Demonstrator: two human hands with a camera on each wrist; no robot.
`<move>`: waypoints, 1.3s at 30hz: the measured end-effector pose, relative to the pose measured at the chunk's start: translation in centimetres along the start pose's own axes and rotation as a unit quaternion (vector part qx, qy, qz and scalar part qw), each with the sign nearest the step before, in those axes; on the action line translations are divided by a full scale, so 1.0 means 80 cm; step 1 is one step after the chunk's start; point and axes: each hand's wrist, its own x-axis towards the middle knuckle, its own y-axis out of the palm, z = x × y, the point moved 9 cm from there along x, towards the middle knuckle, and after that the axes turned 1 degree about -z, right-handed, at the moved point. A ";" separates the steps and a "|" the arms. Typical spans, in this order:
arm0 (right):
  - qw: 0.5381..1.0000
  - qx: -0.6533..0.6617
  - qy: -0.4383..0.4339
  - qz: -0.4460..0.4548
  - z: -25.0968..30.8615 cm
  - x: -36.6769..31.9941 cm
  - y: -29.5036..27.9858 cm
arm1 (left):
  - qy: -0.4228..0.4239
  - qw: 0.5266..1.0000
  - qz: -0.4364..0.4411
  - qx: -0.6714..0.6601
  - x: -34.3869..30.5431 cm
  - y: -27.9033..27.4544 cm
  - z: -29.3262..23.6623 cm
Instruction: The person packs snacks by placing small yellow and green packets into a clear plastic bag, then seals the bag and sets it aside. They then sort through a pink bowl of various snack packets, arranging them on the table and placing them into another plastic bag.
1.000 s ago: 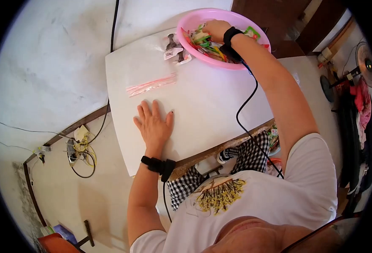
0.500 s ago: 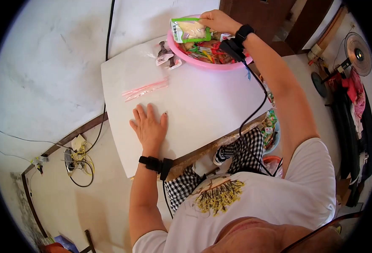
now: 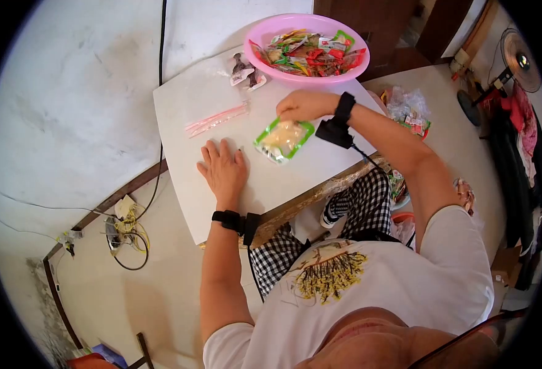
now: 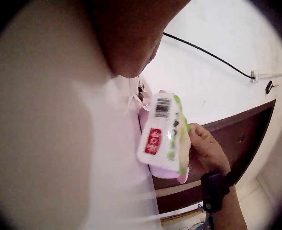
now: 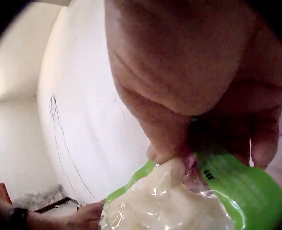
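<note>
My right hand pinches the top edge of a green-edged clear packet with pale food inside, held over the white table. The right wrist view shows the thumb and fingers on the packet. In the left wrist view the packet's white back shows a barcode and a red label. My left hand lies palm down on the table with fingers spread. Beyond its fingertips lies a flat clear bag with pink strips.
A pink basin full of colourful packets stands at the table's far edge, with small packs of dark food beside it. Bags and packets stand on the floor to the right. A black cable runs from the right wrist strap.
My right hand has lifted the green-edged packet out of the pink basin and carried it toward me over the table. The left hand has stayed flat on the table.
</note>
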 end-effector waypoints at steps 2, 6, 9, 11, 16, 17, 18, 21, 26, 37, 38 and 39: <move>0.999 -0.010 -0.040 0.024 0.006 0.018 0.025 | 0.005 1.000 -0.014 -0.004 0.000 0.002 0.002; 0.993 0.009 -0.073 -0.093 0.031 0.048 0.007 | 0.016 0.999 -0.039 -0.014 -0.001 0.003 0.002; 0.978 -0.050 -0.111 -0.172 0.036 0.058 -0.067 | 0.014 0.999 -0.034 -0.017 -0.001 0.000 0.001; 0.982 -0.042 -0.021 -0.182 0.014 0.054 -0.124 | 0.009 0.999 -0.028 -0.022 -0.002 0.000 0.001; 0.949 -0.148 0.039 -0.275 -0.092 0.039 -0.255 | -0.007 0.999 -0.016 -0.029 -0.001 0.004 0.003; 0.945 -0.159 0.076 -0.275 -0.123 0.037 -0.272 | -0.009 0.999 -0.012 -0.030 -0.001 0.005 0.003; 0.940 -0.170 0.113 -0.275 -0.146 0.035 -0.282 | -0.011 0.999 -0.008 -0.030 -0.001 0.004 0.002; 0.940 -0.235 0.115 -0.218 -0.181 0.043 -0.277 | -0.015 1.000 0.003 -0.025 0.000 0.000 0.001; 0.896 -0.359 0.189 -0.181 -0.198 0.076 -0.233 | -0.019 1.000 0.020 -0.004 0.001 0.002 0.004; 0.879 -0.343 0.186 -0.274 -0.203 0.062 -0.280 | -0.013 1.000 0.018 -0.003 -0.001 -0.009 0.000; 0.876 -0.337 0.195 -0.284 -0.198 0.052 -0.286 | -0.010 1.000 0.015 -0.003 -0.002 -0.008 0.000; 0.893 -0.288 0.191 -0.287 -0.194 0.043 -0.284 | -0.008 1.000 0.011 -0.001 -0.002 -0.006 0.001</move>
